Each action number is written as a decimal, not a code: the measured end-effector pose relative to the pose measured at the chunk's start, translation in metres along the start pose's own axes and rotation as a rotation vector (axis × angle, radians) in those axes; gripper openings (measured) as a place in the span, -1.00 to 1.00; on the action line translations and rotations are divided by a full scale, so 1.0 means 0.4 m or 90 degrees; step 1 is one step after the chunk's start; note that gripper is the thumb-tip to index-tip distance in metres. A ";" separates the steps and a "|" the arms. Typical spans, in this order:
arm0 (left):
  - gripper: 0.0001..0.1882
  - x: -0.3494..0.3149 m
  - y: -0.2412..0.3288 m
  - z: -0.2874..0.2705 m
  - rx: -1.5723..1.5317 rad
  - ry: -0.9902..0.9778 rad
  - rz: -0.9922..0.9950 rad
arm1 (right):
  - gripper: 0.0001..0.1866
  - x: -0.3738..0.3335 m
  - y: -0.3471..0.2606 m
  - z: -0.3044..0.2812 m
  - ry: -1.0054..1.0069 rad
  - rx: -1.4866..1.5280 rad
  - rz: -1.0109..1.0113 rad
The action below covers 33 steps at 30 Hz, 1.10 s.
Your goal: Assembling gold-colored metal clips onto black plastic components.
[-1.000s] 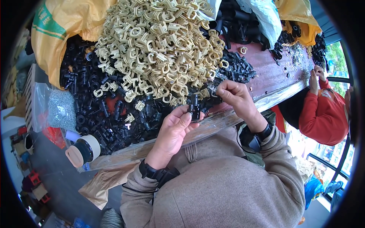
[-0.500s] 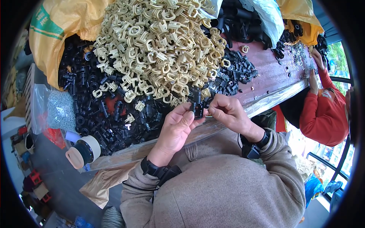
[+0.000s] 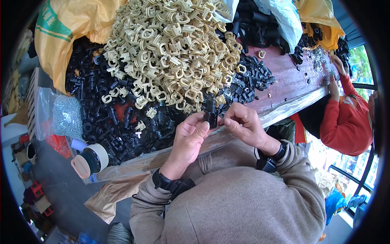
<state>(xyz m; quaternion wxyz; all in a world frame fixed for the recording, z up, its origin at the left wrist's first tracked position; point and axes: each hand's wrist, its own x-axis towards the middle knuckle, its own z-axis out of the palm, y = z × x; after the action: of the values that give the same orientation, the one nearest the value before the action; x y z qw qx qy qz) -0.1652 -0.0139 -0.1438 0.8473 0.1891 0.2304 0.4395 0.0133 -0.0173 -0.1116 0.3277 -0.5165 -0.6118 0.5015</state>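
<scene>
Between the thumb and fingers of my left hand [image 3: 189,136] is a black plastic fitting [image 3: 211,114], held upright just over the table's front edge. Close at its right side, my right hand [image 3: 247,125] has its thumb and index finger pinched together; whatever lies between them is too small to make out. Beyond both hands rises a big heap of cream plastic clips [image 3: 174,53]. Loose black plastic parts [image 3: 115,118] lie to the left, and small black pieces [image 3: 256,73] are piled to the right.
A clear bag of small metal parts [image 3: 67,116] and a spool-like roll [image 3: 90,160] sit at the table's left edge. Yellow woven sacks [image 3: 87,18] stand behind. At the far right, a co-worker in a red top [image 3: 345,126] reaches over the table [image 3: 284,73].
The black fitting stays in my left hand and has turned slightly. My right hand remains pinched beside it, with a small shift of the fingers. The view has shifted a little.
</scene>
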 end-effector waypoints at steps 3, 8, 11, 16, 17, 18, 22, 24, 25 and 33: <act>-0.73 0.003 -0.005 -0.008 0.034 0.016 -0.001 | -0.79 0.010 0.028 0.005 0.014 -0.008 -0.028; -0.71 0.010 0.001 -0.006 0.017 0.029 -0.003 | -0.85 0.018 0.029 -0.005 0.033 -0.049 -0.034; -0.70 0.008 0.009 -0.013 -0.032 0.028 -0.076 | -0.89 0.023 0.020 -0.017 0.037 -0.076 -0.111; -0.68 -0.008 -0.001 -0.009 -0.058 0.013 -0.121 | -0.92 0.017 -0.016 -0.005 0.008 -0.176 -0.263; -0.68 -0.011 0.000 -0.003 -0.055 0.019 -0.129 | -0.92 0.012 -0.018 -0.004 0.010 -0.177 -0.264; -0.67 -0.015 0.002 0.005 -0.052 0.026 -0.137 | -0.91 0.008 -0.021 -0.002 0.007 -0.213 -0.280; -0.66 -0.028 -0.009 -0.005 -0.031 0.040 -0.159 | -0.84 -0.007 -0.020 0.000 0.002 -0.311 -0.322; -0.66 -0.031 -0.013 -0.003 -0.022 0.044 -0.168 | -0.80 -0.012 -0.013 -0.001 0.002 -0.362 -0.346; -0.66 -0.031 -0.012 0.001 -0.010 0.046 -0.168 | -0.80 -0.014 -0.009 -0.001 0.003 -0.362 -0.345; -0.67 -0.015 -0.011 0.008 0.022 0.059 -0.178 | -0.78 -0.012 0.011 -0.003 0.023 -0.415 -0.354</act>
<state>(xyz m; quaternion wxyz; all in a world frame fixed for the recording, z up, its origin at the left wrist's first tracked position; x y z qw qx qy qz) -0.1635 -0.0218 -0.1422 0.8853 0.1490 0.3011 0.3215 0.0169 -0.0218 -0.1150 0.2807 -0.4174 -0.8483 0.1656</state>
